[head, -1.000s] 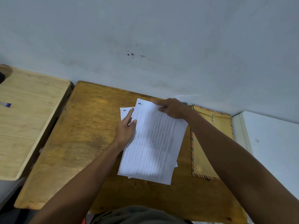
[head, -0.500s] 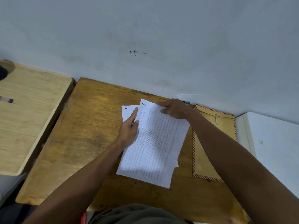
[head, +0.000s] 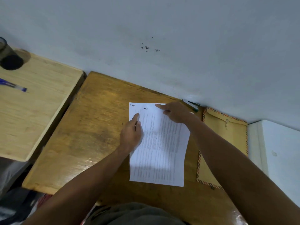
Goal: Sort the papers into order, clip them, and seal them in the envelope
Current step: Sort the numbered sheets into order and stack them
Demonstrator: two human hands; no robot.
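Observation:
A stack of printed white papers (head: 159, 148) lies on the brown wooden desk (head: 90, 132), the sheets slightly fanned so a lower sheet's numbered corner shows at the top left. My left hand (head: 132, 133) lies on the stack's left edge, index finger stretched along it. My right hand (head: 175, 112) rests on the top edge with fingers extended. A brown envelope (head: 225, 143) with a striped border lies to the right of the papers. A green and dark clip (head: 193, 105) lies by the wall behind my right hand.
A paler wooden table (head: 32, 103) stands to the left, with a blue pen (head: 14, 86) and a dark cup (head: 8, 57) on it. A white surface (head: 279, 153) adjoins the desk on the right. The wall runs right behind the desk.
The sheets have been squared closer together, the lower sheet now sticking out less at the left. Both hands stay on the stack, and the camera view has shifted slightly.

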